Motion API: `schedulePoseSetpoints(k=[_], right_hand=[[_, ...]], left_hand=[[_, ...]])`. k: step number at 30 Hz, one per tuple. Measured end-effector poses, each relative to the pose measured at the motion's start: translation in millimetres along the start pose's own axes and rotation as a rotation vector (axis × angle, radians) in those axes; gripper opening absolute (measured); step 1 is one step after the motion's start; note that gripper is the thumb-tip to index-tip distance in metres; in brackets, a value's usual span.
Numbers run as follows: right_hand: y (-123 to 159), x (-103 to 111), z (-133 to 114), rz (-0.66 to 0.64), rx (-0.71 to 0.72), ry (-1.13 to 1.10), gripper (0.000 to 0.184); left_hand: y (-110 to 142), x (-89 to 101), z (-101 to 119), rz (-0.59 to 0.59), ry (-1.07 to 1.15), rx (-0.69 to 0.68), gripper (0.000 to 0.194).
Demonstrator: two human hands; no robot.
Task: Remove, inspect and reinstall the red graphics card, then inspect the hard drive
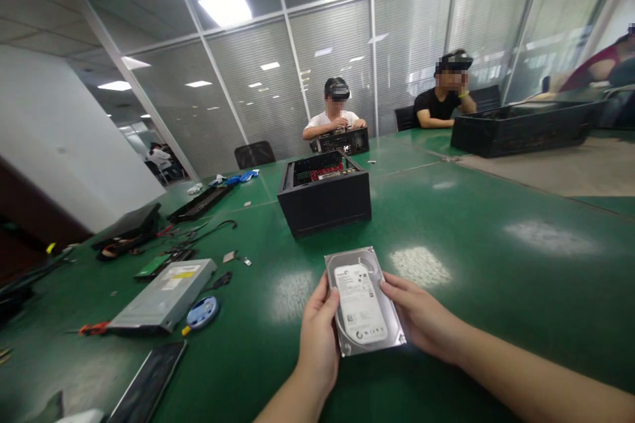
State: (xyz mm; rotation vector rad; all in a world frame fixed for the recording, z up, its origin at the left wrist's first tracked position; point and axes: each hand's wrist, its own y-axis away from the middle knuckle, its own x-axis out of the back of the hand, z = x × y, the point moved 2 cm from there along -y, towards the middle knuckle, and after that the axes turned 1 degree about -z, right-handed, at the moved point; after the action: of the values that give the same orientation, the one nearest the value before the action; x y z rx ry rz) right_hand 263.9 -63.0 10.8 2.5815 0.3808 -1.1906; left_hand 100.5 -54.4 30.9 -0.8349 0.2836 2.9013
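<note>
A silver hard drive (pixel 364 304) with a white label is held up above the green table (pixel 476 264), label side facing me. My left hand (pixel 320 330) grips its left edge, thumb resting on the top face. On the opposite edge, my right hand (pixel 421 314) pinches the drive with the thumb on top; the fingers beneath it are mostly hidden. Just beyond the drive stands a black computer case (pixel 327 201), open at the top, with a red board showing inside.
To the left lie an optical drive (pixel 163 294), a screwdriver (pixel 94 328), a blue round object (pixel 202 312), a phone (pixel 149 380), a green circuit board (pixel 151 267) and cables. Across the table, a person (pixel 335 112) handles another case (pixel 342 141). A second person (pixel 441 99) sits near a large black case (pixel 520 129).
</note>
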Motion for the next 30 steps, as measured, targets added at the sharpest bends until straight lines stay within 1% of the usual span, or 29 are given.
schedulePoseSetpoints(k=[3, 5, 7, 8, 10, 11, 13, 14, 16, 17, 19, 21, 23, 24, 25, 27, 30], right_hand=[[1.0, -3.5, -1.0, 0.008, 0.006, 0.031, 0.049], [2.1, -7.7, -2.0, 0.021, 0.020, 0.066, 0.055], [6.1, -12.0, -2.6, 0.009, 0.056, 0.124, 0.061], [9.9, -14.3, -2.5, -0.024, 0.083, 0.169, 0.063], [21.3, -19.5, -1.3, -0.167, 0.162, 0.329, 0.070], [28.2, -22.4, 0.4, -0.264, 0.209, 0.458, 0.077], [41.3, -27.9, 6.6, -0.446, 0.312, 0.799, 0.092], [45.9, -30.1, 10.8, -0.506, 0.358, 0.987, 0.094], [49.2, -34.1, 18.4, -0.553, 0.442, 1.332, 0.086], [48.7, -36.7, 20.8, -0.565, 0.469, 1.476, 0.082], [46.1, -43.4, 20.9, -0.601, 0.469, 1.702, 0.082], [45.1, -51.0, 14.9, -0.633, 0.389, 1.840, 0.088], [47.0, -57.4, 6.7, -0.630, 0.321, 1.903, 0.090], [48.6, -59.3, 3.3, -0.611, 0.318, 1.919, 0.089], [50.3, -60.1, 0.9, -0.582, 0.336, 1.929, 0.087], [52.6, -58.1, -1.1, -0.494, 0.414, 1.940, 0.085], [51.3, -49.5, -1.7, -0.295, 0.530, 1.938, 0.092]], left_hand=[[5.8, 2.9, -0.9, -0.005, -0.137, -0.057, 0.076], [10.5, 5.6, -1.6, 0.011, -0.292, -0.134, 0.086], [14.8, 7.1, -1.8, -0.003, -0.436, -0.220, 0.094], [16.5, 7.3, -1.8, -0.032, -0.465, -0.253, 0.096], [18.7, 7.0, -0.8, -0.123, -0.416, -0.272, 0.096], [19.2, 6.9, 0.1, -0.171, -0.358, -0.257, 0.094], [19.3, 7.4, 2.5, -0.248, -0.238, -0.188, 0.084], [19.0, 8.1, 3.6, -0.281, -0.176, -0.132, 0.077], [17.8, 9.5, 5.0, -0.345, -0.006, 0.012, 0.064], [16.9, 10.1, 5.4, -0.378, 0.096, 0.087, 0.063], [14.6, 10.5, 5.6, -0.452, 0.281, 0.208, 0.074], [11.7, 10.4, 5.4, -0.513, 0.381, 0.268, 0.084], [9.7, 9.6, 5.1, -0.561, 0.420, 0.292, 0.086], [9.3, 9.0, 5.2, -0.585, 0.434, 0.297, 0.087], [9.5, 8.2, 5.4, -0.609, 0.445, 0.302, 0.088], [11.0, 6.9, 6.0, -0.652, 0.465, 0.309, 0.090], [13.2, 7.0, 6.3, -0.658, 0.506, 0.325, 0.085]])
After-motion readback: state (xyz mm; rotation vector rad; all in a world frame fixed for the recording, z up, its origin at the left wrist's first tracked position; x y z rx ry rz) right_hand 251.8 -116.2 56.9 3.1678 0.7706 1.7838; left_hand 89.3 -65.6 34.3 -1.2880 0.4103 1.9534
